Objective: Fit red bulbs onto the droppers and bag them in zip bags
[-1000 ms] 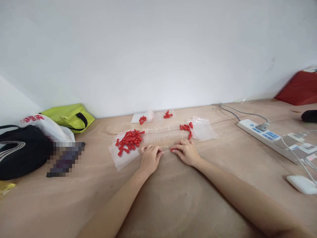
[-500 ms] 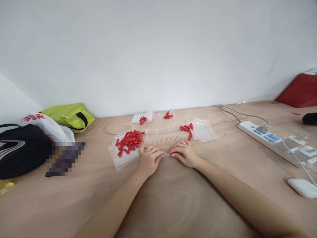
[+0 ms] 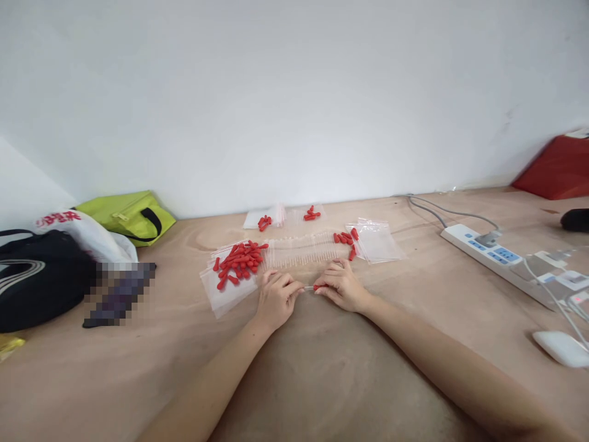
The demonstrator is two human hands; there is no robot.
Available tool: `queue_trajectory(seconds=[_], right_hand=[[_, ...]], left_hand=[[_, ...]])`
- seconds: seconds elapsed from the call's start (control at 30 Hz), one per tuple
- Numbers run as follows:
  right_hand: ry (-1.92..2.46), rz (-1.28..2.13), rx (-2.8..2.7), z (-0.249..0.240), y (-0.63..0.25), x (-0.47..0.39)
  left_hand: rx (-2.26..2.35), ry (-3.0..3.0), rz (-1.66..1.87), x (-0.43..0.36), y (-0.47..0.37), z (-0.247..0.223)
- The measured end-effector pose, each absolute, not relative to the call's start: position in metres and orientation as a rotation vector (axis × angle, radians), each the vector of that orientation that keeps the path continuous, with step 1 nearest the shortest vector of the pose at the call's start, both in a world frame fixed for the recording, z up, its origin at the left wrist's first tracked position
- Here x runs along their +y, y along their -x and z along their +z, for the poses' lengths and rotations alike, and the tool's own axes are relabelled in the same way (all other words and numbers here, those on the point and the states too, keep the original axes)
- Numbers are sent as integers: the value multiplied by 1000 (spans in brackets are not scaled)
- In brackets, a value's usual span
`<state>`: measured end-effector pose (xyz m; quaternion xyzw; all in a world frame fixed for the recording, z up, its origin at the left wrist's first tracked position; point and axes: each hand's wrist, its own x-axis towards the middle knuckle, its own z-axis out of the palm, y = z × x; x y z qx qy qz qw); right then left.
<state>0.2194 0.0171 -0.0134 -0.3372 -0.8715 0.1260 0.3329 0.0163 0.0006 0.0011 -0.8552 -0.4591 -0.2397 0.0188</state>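
Note:
My left hand (image 3: pixel 277 299) pinches a thin clear glass dropper tube (image 3: pixel 308 288) between thumb and fingers. At the tube's right end, my right hand (image 3: pixel 344 287) grips a red rubber dropper bulb (image 3: pixel 318 286), mostly covered by the fingers. Bulb and tube meet in line; how deep the tube sits in the bulb cannot be made out. Just beyond my hands lies a row of clear dropper tubes (image 3: pixel 301 250), side by side. A heap of red bulbs (image 3: pixel 240 261) rests on plastic bags to the left, and several more bulbs (image 3: pixel 345 238) lie at the row's right end.
Clear zip bags (image 3: pixel 378 242) lie right of the row. Two small groups of bulbs (image 3: pixel 264 222) sit near the wall. On the right are a white power strip (image 3: pixel 481 244) with cables and a white mouse (image 3: pixel 560 348). Bags (image 3: pixel 129 215) crowd the left side.
Both hands stay in nearly the same place, still holding the tube and the bulb end to end. The whole view shifts very slightly.

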Motion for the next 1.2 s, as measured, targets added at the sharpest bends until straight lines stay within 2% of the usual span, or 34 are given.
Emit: queue_trajectory(seconds=[0.73,1.2], right_hand=[[844,106,-2399,-9,-210,16],[852,105,-2266,-7,-215,21]], left_hand=[[-1365,2639,-738,-4,-19,1],[-1350,2605,-934,-2,-21,2]])
